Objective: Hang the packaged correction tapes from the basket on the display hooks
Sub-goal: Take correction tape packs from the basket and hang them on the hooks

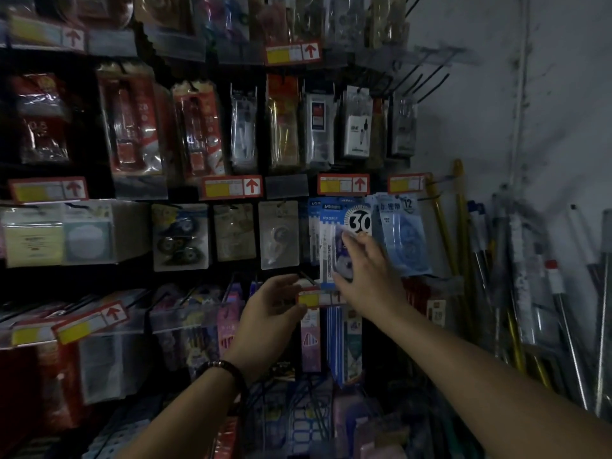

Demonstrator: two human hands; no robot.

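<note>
Our right hand [367, 270] lies spread on the front of a correction tape pack [331, 226], a blue card marked 30. The fingers are fairly straight across its face and the thumb sits near its lower edge, pressing rather than clasping. The pack hangs upright on the rack, in the row of hooks below a price tag with a red arrow [342, 184]. More blue packs [313, 226] hang just behind it to the left. Touching its right side hangs a paler blue pack marked 12 [402, 233].

Our left hand [265, 309] is curled just below, pinching the left end of a yellow and white price tag [311, 298] between thumb and fingers. A dark bracelet [222, 367] circles that wrist. Further right, long poles [463, 260] lean against the pale wall [530, 127].
</note>
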